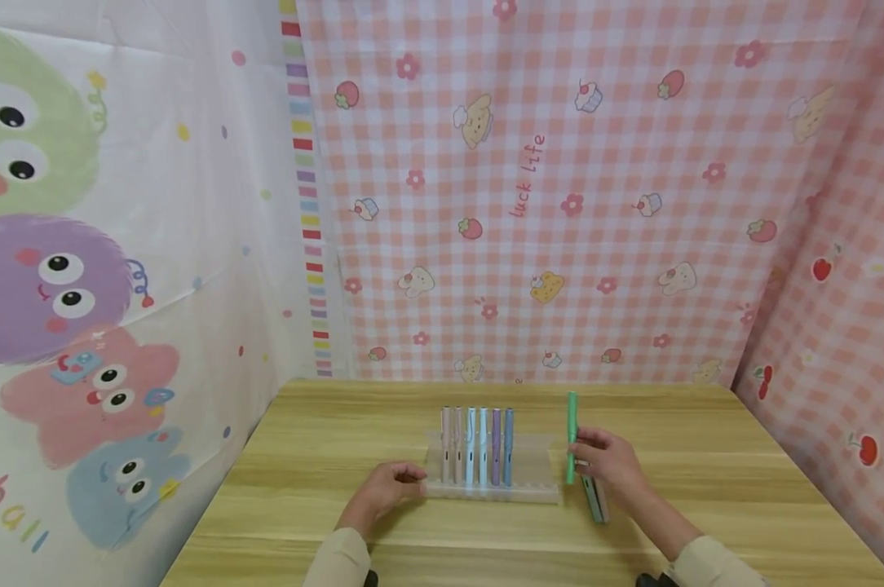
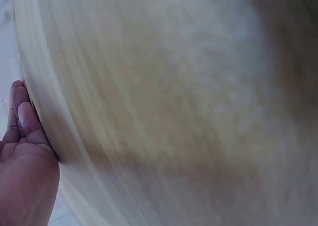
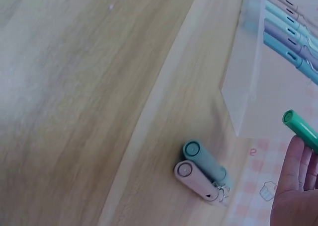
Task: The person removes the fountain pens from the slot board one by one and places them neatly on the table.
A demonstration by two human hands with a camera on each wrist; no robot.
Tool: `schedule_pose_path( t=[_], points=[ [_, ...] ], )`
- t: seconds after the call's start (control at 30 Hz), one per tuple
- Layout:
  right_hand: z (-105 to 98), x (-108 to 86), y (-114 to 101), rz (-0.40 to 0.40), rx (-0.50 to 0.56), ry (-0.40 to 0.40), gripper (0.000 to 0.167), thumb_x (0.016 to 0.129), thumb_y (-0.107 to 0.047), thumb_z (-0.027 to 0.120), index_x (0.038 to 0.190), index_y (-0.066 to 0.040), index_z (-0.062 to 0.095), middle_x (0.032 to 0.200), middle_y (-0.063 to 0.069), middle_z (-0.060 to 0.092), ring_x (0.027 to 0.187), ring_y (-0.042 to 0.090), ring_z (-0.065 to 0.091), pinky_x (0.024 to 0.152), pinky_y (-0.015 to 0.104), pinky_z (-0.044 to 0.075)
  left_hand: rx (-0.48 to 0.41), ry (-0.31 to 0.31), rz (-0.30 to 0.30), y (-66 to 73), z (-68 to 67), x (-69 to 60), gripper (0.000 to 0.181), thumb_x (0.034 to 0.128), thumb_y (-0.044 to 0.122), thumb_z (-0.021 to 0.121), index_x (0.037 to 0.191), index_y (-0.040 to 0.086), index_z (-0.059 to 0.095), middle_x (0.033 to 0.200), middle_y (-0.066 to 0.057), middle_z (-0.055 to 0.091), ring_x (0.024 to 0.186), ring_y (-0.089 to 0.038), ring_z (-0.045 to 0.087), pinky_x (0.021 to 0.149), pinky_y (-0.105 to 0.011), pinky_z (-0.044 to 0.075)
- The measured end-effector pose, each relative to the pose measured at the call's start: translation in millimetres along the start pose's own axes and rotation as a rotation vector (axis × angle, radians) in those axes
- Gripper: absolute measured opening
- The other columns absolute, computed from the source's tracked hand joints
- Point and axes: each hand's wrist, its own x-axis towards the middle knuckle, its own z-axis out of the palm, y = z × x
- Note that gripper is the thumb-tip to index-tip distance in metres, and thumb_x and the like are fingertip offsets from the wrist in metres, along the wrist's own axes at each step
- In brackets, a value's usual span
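Note:
A clear pen stand point(image 1: 492, 493) holds several pens side by side: two pinkish-grey, two light blue, a purple point(image 1: 497, 448) and a blue one. At its left end my left hand point(image 1: 385, 491) touches the corner with its fingertips. My right hand point(image 1: 612, 465) pinches an upright green pen point(image 1: 572, 432) just right of the stand; in the right wrist view the green pen point(image 3: 302, 128) rests between the fingers. Below that hand two more pens lie on the table, a grey-green one point(image 3: 202, 160) and a pinkish one point(image 3: 195, 181). In the left wrist view only part of the left hand point(image 2: 27, 171) shows.
The wooden table point(image 1: 280, 456) reaches back to a pink checked cloth point(image 1: 545, 244). A white cloth with cartoon figures point(image 1: 214, 244) hangs at the left, another checked cloth point(image 1: 838, 350) at the right.

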Motion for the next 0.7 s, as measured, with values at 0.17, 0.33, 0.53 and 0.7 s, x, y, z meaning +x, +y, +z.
schedule_pose_path(
  t=[0.17,0.33,0.53,0.7],
  points=[
    [-4.7,-0.9,3.4,0.003,-0.005,-0.015,0.054,0.097,-0.008,0.063,0.142,0.010,0.040,0.120,0.018,0.056,0.094,0.017,0.063,0.085,0.039,0.055,0.000,-0.004,-0.006,0.6,0.4,-0.8,0.020,0.0841,0.000,0.074,0.102,-0.004,0.069,0.095,-0.004,0.066,0.088,-0.016,0.058,0.078,-0.031,0.049],
    [-9.6,-1.1,6.7,-0.002,0.008,-0.019,0.059,0.096,-0.006,0.063,0.147,0.005,0.036,0.120,0.020,0.058,0.091,0.017,0.065,0.082,0.038,0.056,0.002,-0.011,0.005,1.8,-0.2,-1.5,0.019,0.0839,0.000,0.074,0.102,-0.004,0.069,0.094,-0.004,0.066,0.087,-0.016,0.058,0.078,-0.031,0.049],
    [-17.6,1.1,11.8,0.002,0.005,-0.041,0.063,0.095,-0.006,0.065,0.149,0.005,0.034,0.117,0.018,0.060,0.092,0.020,0.066,0.083,0.038,0.056,0.000,-0.010,0.006,2.8,-1.0,-1.9,0.020,0.0841,0.000,0.074,0.102,-0.006,0.068,0.095,-0.005,0.067,0.088,-0.016,0.058,0.078,-0.031,0.049],
    [-27.0,4.2,16.8,0.002,-0.012,-0.071,0.065,0.096,-0.007,0.064,0.149,0.007,0.031,0.123,0.026,0.056,0.098,0.026,0.066,0.085,0.040,0.055,-0.002,-0.010,-0.005,1.8,-0.7,-1.4,0.020,0.0851,0.000,0.073,0.104,-0.005,0.068,0.095,-0.005,0.066,0.088,-0.016,0.058,0.078,-0.030,0.050]
  ],
)
